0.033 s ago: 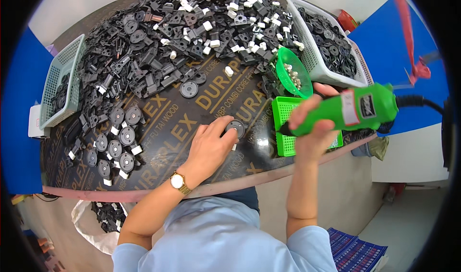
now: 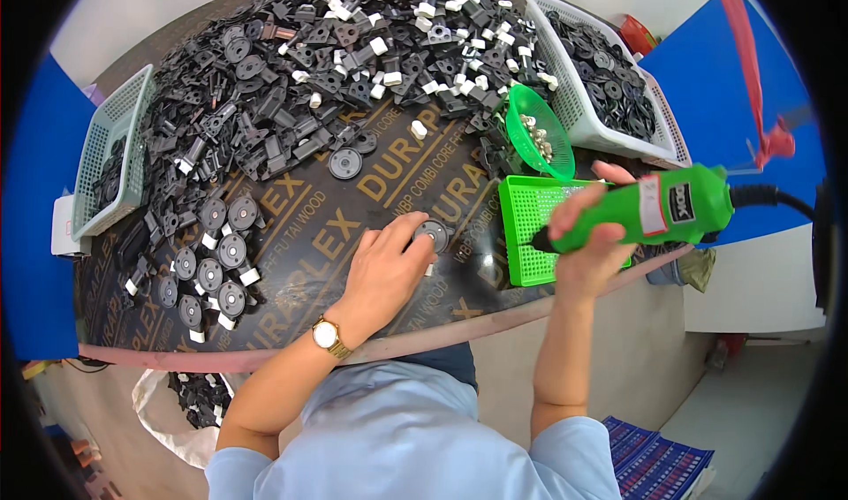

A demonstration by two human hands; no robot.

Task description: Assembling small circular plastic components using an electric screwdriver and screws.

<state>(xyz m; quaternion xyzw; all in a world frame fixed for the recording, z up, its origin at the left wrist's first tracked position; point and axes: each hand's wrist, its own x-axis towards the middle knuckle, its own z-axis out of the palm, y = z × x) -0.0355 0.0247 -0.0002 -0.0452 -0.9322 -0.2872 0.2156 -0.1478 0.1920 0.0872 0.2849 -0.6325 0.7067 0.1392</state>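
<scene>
My left hand point(image 2: 387, 266) is closed on a black plastic part with a round disc point(image 2: 433, 234), holding it against the dark table; a bit of white shows beneath it. In my right hand point(image 2: 590, 251) is a green electric screwdriver point(image 2: 649, 208), its black nose pointing left. The hand and tool hover over a shallow green tray point(image 2: 521, 268), whose contents are partly hidden. Just behind the tray leans a green bowl point(image 2: 519, 138) with small metal pieces point(image 2: 536, 140) in it. On the left, several disc-topped parts with white ends point(image 2: 210, 275) lie grouped together.
A large heap of black and white parts point(image 2: 291, 76) covers the table's far side. White baskets of black parts stand at the right point(image 2: 609, 138) and left point(image 2: 132, 116). A black cable point(image 2: 768, 191) and red strap point(image 2: 742, 41) hang at the right.
My right hand has moved slightly right with the screwdriver, whose nose now sits over the green tray rather than its left edge. My left hand stays on the black part.
</scene>
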